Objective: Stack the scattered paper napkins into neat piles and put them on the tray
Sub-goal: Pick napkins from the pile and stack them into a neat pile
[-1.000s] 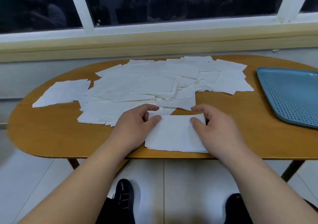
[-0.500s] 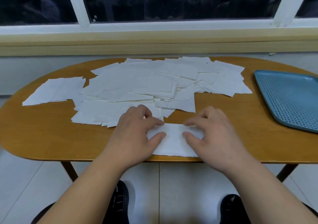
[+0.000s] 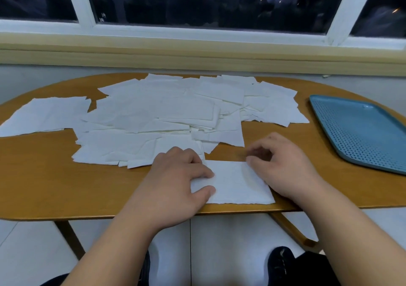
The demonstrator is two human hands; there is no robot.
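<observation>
A small squared pile of white napkins lies at the table's near edge. My left hand presses flat on the pile's left side, thumb and index finger on the paper. My right hand sits at the pile's right side with its fingers loosely curled, the fingertips touching the far right corner; I see nothing pinched. Behind the pile a wide spread of scattered napkins overlaps across the table's middle. The blue perforated tray lies at the right with nothing on it.
The oval wooden table stands against a wall under a window sill. A separate patch of napkins lies at the far left. Bare wood shows between pile and tray. My shoes and the table's legs are below.
My right hand has slid off the middle of the pile to its right side and its fingers have curled. My left hand stays on the left side. More of the pile shows.
</observation>
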